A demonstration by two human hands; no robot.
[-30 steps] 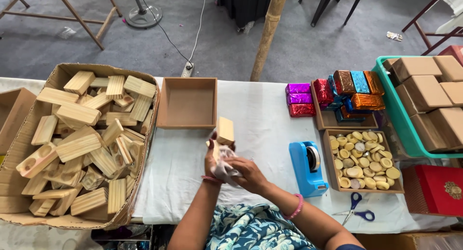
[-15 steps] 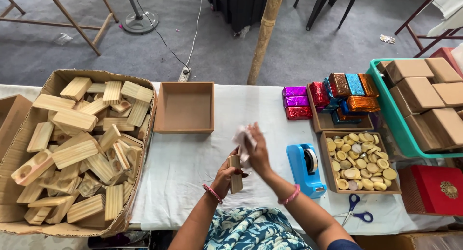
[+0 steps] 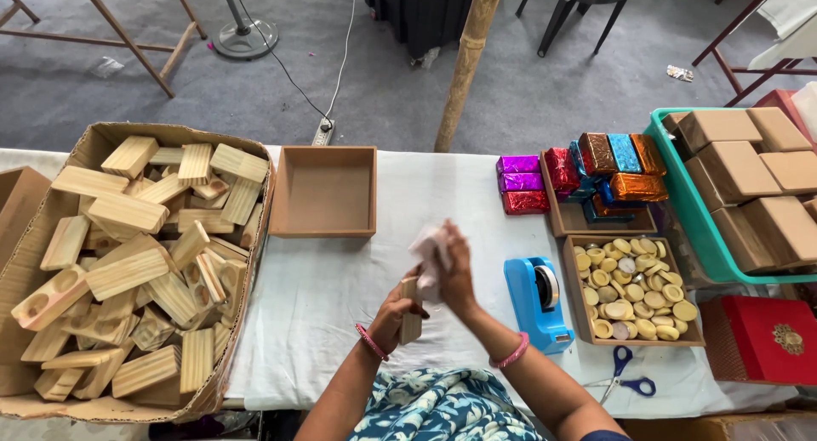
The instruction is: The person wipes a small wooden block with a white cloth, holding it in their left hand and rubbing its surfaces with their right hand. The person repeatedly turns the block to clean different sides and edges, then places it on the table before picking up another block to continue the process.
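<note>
My left hand (image 3: 393,313) grips a small wooden block (image 3: 412,315) held upright above the white table (image 3: 323,279). My right hand (image 3: 455,275) presses a crumpled pale cloth (image 3: 428,247) against the top of that block. Both hands meet just in front of my body, right of the big cardboard box.
A large cardboard box (image 3: 51,356) of wooden blocks (image 3: 128,254) sits at the left. An open brown box (image 3: 323,190) stands behind my hands. To the right are a blue tape dispenser (image 3: 534,301), a tray of round yellow pieces (image 3: 631,288), foil-wrapped packets (image 3: 587,173), blue scissors (image 3: 625,381), a green crate (image 3: 694,211) and a red box (image 3: 770,335).
The block has come down from a raised, far position to a spot close to my body. My right hand has brought the cloth onto it.
</note>
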